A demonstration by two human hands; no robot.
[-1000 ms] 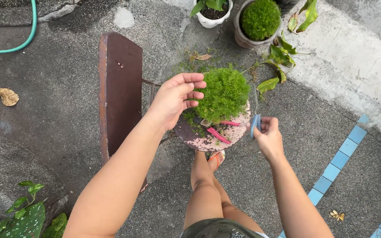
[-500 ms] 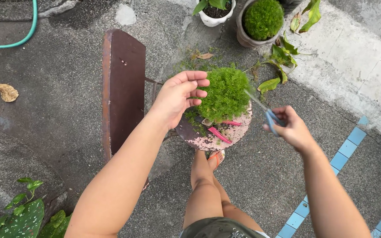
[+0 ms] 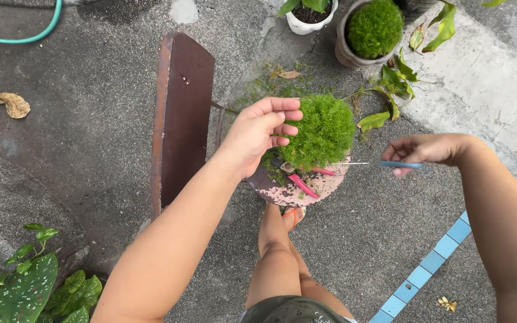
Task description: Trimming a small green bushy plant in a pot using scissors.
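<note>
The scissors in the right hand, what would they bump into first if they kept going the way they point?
The scissors in the right hand point left, so they would probably hit the lower edge of the round mossy green plant first, though depth is unclear.

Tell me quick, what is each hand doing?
Left hand: open, cupped against the round green plant.
Right hand: closed, holding blue-handled scissors pointed at the plant.

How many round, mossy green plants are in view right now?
2. One sits on the round stool, touched by the left hand; the other is in a grey pot at top right. More may lie outside the frame.
</note>
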